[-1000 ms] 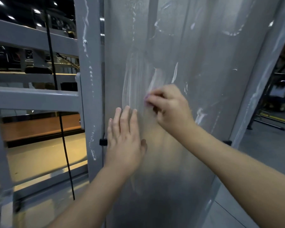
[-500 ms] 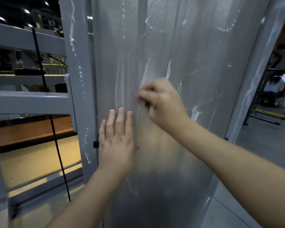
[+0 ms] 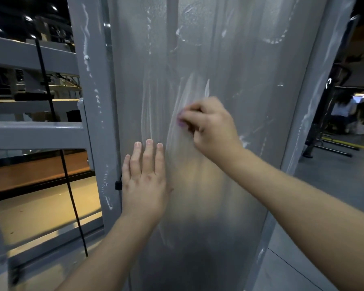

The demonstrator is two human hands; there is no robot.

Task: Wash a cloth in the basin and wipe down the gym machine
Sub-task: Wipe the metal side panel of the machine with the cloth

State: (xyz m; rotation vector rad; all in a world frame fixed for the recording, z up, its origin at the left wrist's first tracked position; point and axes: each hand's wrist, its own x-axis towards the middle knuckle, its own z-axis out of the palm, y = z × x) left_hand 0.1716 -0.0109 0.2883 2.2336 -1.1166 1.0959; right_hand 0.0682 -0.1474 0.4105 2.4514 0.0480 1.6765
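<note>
Suds streak the panel (image 3: 229, 59), so my left hand (image 3: 144, 181) braces flat, fingers straight, while my right hand (image 3: 208, 124), fingers clamped on the cloth (image 3: 180, 122), should drag long overlapping strokes.

The right hand (image 3: 210, 124) curls over a purple scrap (image 3: 180, 122), hiding nearly all of it; whether it is cloth cannot be told. The translucent panel (image 3: 229, 59) blurs whatever stands behind. A distant person (image 3: 343, 110) is too small to make out.

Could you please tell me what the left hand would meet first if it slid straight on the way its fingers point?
Probably only more of the frosted grey machine panel that the left hand lies flat against.
</note>
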